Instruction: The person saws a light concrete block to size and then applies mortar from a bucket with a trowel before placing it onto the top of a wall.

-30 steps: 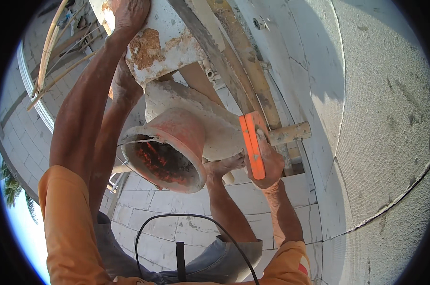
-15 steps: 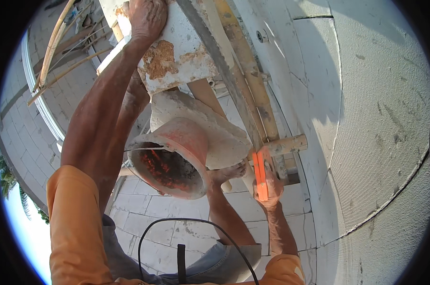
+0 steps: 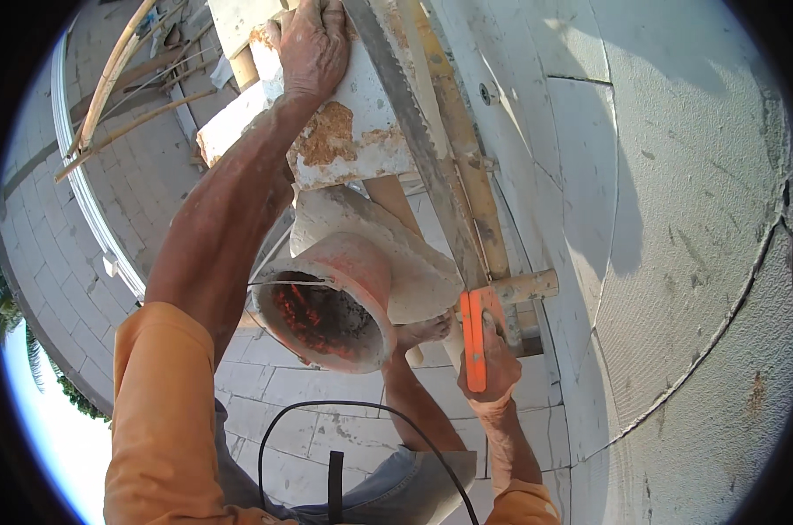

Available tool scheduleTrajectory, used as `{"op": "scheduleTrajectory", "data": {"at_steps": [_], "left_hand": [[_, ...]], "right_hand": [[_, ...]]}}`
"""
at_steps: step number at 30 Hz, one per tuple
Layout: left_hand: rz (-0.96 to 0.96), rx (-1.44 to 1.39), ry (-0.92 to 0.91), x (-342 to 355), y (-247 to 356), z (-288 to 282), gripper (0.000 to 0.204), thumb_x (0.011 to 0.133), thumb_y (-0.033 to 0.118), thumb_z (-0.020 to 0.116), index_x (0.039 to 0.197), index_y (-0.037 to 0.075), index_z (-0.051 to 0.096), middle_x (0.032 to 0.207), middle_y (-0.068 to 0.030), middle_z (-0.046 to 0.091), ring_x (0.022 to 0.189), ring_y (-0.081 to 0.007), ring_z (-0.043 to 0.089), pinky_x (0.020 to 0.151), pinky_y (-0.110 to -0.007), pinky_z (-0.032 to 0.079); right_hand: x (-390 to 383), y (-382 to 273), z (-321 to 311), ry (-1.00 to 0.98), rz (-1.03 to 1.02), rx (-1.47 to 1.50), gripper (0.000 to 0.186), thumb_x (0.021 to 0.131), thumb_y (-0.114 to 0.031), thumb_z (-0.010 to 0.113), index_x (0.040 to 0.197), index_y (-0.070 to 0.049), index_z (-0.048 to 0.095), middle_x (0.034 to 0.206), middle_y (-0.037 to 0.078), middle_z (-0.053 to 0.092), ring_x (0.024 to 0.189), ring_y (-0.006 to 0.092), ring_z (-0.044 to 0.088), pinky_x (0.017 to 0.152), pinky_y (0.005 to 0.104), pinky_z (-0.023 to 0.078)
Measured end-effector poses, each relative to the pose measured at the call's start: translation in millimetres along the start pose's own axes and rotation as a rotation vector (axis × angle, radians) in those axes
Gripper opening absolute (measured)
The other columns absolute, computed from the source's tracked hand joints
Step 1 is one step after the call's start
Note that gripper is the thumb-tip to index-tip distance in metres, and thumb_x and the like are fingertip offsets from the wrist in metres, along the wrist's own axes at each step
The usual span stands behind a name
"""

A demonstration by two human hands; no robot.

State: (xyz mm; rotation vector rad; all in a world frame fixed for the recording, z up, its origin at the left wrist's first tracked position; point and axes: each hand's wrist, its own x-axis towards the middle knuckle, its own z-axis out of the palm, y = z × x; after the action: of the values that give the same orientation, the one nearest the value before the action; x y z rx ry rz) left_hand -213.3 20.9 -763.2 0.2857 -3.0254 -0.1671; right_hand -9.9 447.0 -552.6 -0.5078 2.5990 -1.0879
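Note:
My right hand (image 3: 496, 363) is wrapped round the orange handle (image 3: 473, 337) of a handsaw. Its long toothed blade (image 3: 410, 114) slants up and away, along the right side of a pale block (image 3: 366, 96) with rusty-brown patches. On top of that block my left hand (image 3: 313, 54) lies pressed down, thumb apart from the fingers, in the upper middle of the view. Whether the teeth are in the block is hard to make out.
A mortar-crusted bucket (image 3: 357, 262), reddish inside, lies tilted by a rough grey slab (image 3: 326, 210). Wooden poles (image 3: 528, 286) and a plank (image 3: 466, 157) run beside the pale wall (image 3: 694, 219) at right. My bare foot (image 3: 427, 331) is below the slab. Bent sticks (image 3: 108, 70) stand at far left.
The saw and my right hand have drawn back toward me, and more blade shows ahead of the handle. The view has shifted slightly; my left hand stays on the block.

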Motion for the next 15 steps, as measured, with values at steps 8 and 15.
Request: {"op": "scheduleTrajectory", "data": {"at_steps": [8,15], "left_hand": [[-0.369,-0.361,0.004,11.6,19.9,-31.5,0.057,0.1,0.023,0.051,0.147,-0.005,0.035,0.136,-0.0299,0.053,0.122,-0.0343,0.058,0.1,-0.045,0.048],[-0.183,-0.288,0.2,25.8,60.7,-65.1,0.021,0.1,0.028,0.053,0.098,0.008,0.06,0.103,-0.0089,0.066,0.109,-0.0314,0.057,0.111,-0.063,0.027]], "right_hand": [[39.2,-52.0,-23.4,-0.132,0.138,0.09,0.05,0.08,0.004,0.069,0.127,0.012,0.053,0.099,0.023,0.069,0.075,0.032,0.072,0.064,0.0336,0.058],[54.3,-104.7,-40.9,-0.153,0.28,0.019,0.047,0.088,0.004,0.062,0.134,0.01,0.051,0.107,0.023,0.069,0.074,0.0216,0.07,0.064,0.0296,0.055]]}}
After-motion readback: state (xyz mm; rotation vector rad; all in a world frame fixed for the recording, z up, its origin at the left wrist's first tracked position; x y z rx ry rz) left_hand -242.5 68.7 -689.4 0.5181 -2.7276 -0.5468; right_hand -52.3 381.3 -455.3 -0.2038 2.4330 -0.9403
